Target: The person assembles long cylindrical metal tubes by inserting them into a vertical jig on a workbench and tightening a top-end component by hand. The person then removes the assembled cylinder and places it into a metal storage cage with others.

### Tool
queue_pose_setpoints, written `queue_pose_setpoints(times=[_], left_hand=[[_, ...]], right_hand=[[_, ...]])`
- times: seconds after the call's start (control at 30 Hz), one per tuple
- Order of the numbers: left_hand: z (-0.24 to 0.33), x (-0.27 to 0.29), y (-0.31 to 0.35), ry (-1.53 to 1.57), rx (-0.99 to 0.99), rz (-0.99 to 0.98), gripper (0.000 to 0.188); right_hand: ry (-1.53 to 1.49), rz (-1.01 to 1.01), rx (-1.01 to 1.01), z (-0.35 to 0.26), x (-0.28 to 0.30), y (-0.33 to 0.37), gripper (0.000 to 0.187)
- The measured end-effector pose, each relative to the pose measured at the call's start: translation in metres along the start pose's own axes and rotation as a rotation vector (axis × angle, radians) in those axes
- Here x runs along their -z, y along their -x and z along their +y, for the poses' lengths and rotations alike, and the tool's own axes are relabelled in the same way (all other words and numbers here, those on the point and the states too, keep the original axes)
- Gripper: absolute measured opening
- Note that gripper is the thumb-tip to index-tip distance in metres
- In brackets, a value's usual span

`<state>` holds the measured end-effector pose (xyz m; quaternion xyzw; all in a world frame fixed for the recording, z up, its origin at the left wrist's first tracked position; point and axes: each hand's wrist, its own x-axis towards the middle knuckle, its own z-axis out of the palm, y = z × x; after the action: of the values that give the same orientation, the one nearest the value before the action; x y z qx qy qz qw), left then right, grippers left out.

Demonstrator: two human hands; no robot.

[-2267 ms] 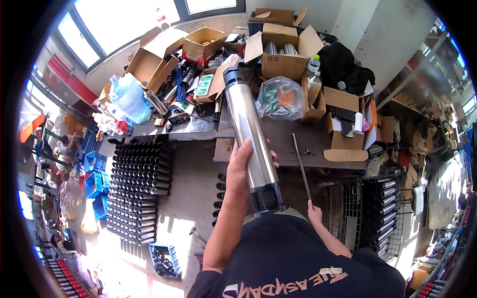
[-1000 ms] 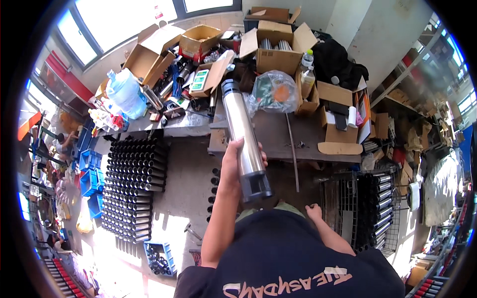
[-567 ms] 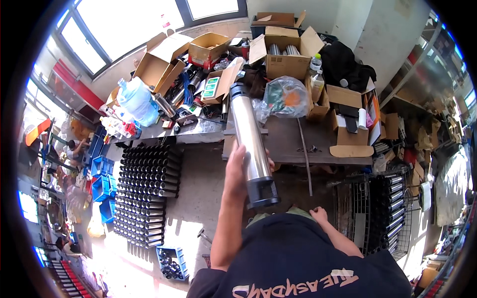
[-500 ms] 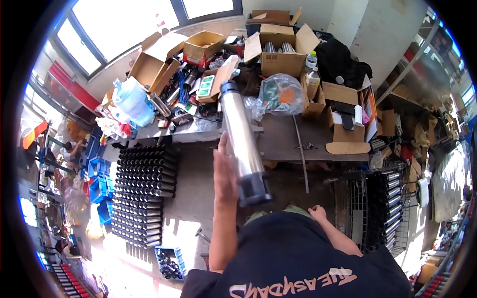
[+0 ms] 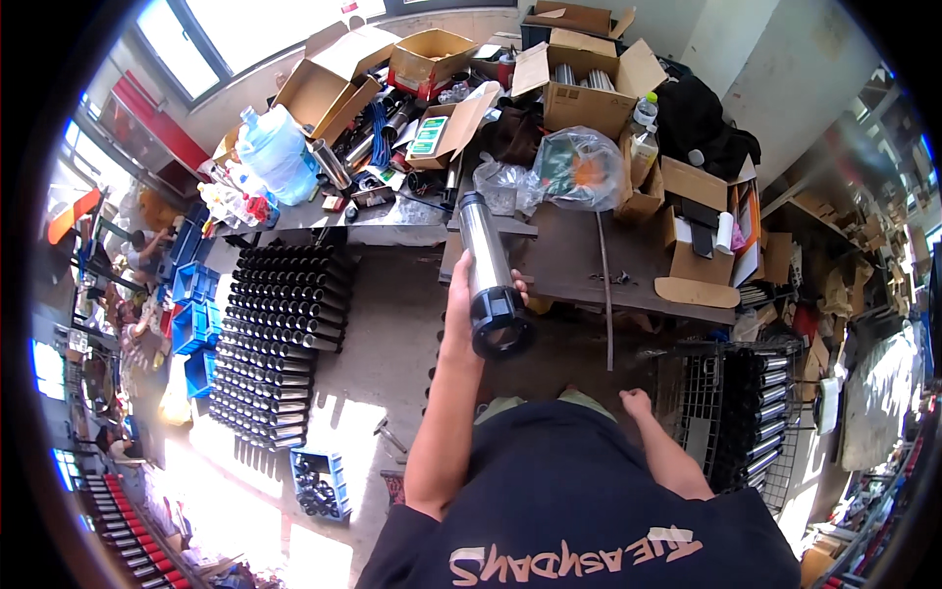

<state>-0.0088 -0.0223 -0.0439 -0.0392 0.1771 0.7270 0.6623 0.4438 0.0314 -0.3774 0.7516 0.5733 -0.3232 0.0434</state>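
Note:
A shiny metal cylinder (image 5: pixel 488 247) with black end caps stands tilted in front of me, its open-looking black ring end lower and nearer. My left hand (image 5: pixel 459 299) is wrapped around its lower half, with fingertips showing on the right side. The narrower dark end points at the workbench edge. Beside my right hip, my right hand (image 5: pixel 636 401) hangs low with its fingers curled in, and nothing shows in it. It is nearest the wire rack (image 5: pixel 708 398) on the right.
A cluttered workbench (image 5: pixel 564 257) runs across ahead, with open cartons (image 5: pixel 587 106), a blue water jug (image 5: pixel 278 154) and a bagged item (image 5: pixel 581 169). Rows of similar tubes (image 5: pixel 280 344) stand on the left floor, near blue crates (image 5: pixel 196 324) and a parts bin (image 5: pixel 321 483).
The cylinder has moved lower and away from my head. My left hand, earlier flat along its side, now has fingers around it. My right hand stays low at my side.

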Motion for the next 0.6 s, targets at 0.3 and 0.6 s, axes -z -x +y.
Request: queue_pose_setpoints(times=[0.3,0.6], left_hand=[[-0.012,-0.017,0.005,0.166,-0.046,-0.102,0.064],[-0.008,-0.02,0.012,0.049,-0.016,-0.034,0.064]], right_hand=[[-0.049,0.139,0.216,-0.122,0.015,-0.024,0.055],[-0.028,0.059,0.158,-0.159,0.027,-0.002,0.076]])
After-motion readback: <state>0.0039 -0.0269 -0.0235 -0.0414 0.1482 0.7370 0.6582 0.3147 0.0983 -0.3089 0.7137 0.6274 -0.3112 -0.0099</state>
